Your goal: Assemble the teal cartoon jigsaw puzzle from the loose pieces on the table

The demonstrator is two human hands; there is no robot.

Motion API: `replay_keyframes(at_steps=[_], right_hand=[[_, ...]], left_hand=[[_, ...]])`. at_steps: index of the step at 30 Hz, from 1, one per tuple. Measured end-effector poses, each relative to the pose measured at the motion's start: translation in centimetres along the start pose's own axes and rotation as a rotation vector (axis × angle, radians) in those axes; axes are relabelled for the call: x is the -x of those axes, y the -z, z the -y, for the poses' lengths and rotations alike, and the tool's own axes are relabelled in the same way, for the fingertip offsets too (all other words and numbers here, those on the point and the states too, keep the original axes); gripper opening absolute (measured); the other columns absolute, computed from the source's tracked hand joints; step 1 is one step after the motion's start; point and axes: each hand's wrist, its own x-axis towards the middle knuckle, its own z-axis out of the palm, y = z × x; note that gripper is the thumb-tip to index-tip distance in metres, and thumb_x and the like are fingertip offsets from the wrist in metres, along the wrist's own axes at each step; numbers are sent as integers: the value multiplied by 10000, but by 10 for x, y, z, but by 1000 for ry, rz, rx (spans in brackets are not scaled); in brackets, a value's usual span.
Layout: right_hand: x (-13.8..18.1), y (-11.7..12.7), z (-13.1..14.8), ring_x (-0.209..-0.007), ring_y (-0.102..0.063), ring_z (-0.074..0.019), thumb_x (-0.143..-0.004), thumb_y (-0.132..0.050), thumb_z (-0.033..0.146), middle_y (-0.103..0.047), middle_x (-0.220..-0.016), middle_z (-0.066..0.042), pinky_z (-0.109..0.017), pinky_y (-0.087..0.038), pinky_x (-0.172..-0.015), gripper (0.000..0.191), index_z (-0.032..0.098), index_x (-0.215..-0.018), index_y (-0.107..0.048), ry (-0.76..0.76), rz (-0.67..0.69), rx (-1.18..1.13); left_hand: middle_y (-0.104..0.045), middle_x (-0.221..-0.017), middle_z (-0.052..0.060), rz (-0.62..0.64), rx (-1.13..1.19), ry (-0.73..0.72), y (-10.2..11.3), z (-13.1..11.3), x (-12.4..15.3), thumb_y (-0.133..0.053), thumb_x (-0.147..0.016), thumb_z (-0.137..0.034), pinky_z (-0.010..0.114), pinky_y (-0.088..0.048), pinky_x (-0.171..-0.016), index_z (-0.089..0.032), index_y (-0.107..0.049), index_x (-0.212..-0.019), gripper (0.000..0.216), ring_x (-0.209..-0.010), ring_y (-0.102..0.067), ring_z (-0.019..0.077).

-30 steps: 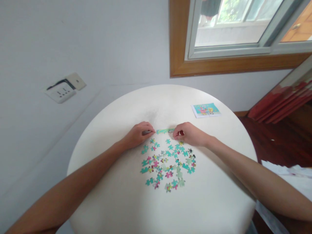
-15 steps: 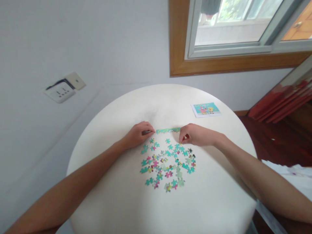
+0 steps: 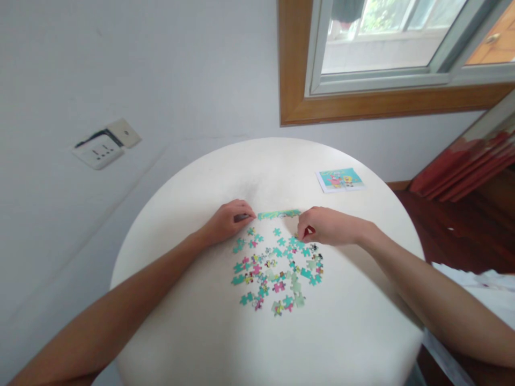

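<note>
A narrow strip of joined jigsaw pieces (image 3: 277, 215), green with yellow marks, lies across the table beyond the loose pieces. My left hand (image 3: 233, 220) rests at its left end, fingers closed in a pinch and fingertips beside the strip's edge. Whatever those fingertips hold, if anything, is hidden. My right hand (image 3: 328, 225) is just nearer than the strip's right end, thumb and fingers pinched low over the loose jigsaw pieces (image 3: 278, 253). What sits between its fingertips cannot be made out. The loose pieces are turquoise, pink, yellow and pale green, spread below both hands.
The round white table (image 3: 193, 332) carries everything. A picture card (image 3: 341, 180) with cartoon figures lies at the back right. Behind the table are a wall with a socket (image 3: 99, 151) and a wood-framed window (image 3: 295, 64). A red curtain (image 3: 462, 161) hangs at right.
My right hand has shifted slightly toward me and to the right, uncovering a little more of the strip's right end. My left hand stays in place.
</note>
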Motion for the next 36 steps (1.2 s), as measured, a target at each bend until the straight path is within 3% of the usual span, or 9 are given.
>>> replay_keyframes(at_steps=[9,16,23,28,30,36], right_hand=[[7,-14,14,-636,-569,-161,-636,-821,176,-666,-719,-31,-291,-293,-581,128,208,-684,-707,-167,54,219],[7,-12,23,-732,-593,-171,-736,-657,155,-680,-863,-57,-281,-316,-612,100,180,-829,-686,-122,188,306],[7,-14,20,-692,-541,-132,-682,-598,71,-659,-808,-34,-259,-346,-629,160,172,-787,-664,-49,202,191],[4,-6,11,-634,-521,-96,-727,-565,50,-634,-722,5,-228,-376,-603,168,156,-790,-678,77,240,-120],[4,3,3,-656,-532,-101,-764,-584,91,-649,-756,-8,-231,-397,-615,152,145,-853,-695,77,183,-229],[0,17,-32,-672,-507,-117,-856,-590,281,-631,-749,-22,-260,-396,-622,154,146,-850,-666,-33,-159,-398]], left_hand=[[-687,-945,55,-1,4,4,0,0,0,-598,-916,-260,295,-505,-833,-202,-736,-893,151,-894,-632,176],[-687,-949,57,3,11,-7,0,2,1,-597,-918,-245,291,-502,-831,-191,-733,-905,147,-895,-629,169],[-685,-940,51,-2,10,-15,-1,2,1,-595,-921,-241,285,-500,-829,-191,-725,-897,141,-888,-631,163],[-683,-934,48,-4,5,-27,-1,2,0,-601,-920,-225,293,-491,-843,-186,-721,-894,129,-894,-626,161],[-684,-933,48,-3,6,-28,-1,2,0,-603,-919,-227,299,-489,-849,-186,-723,-893,129,-896,-625,163],[-685,-938,51,-1,10,-26,-1,0,0,-597,-922,-232,305,-492,-854,-188,-723,-897,136,-902,-626,168]])
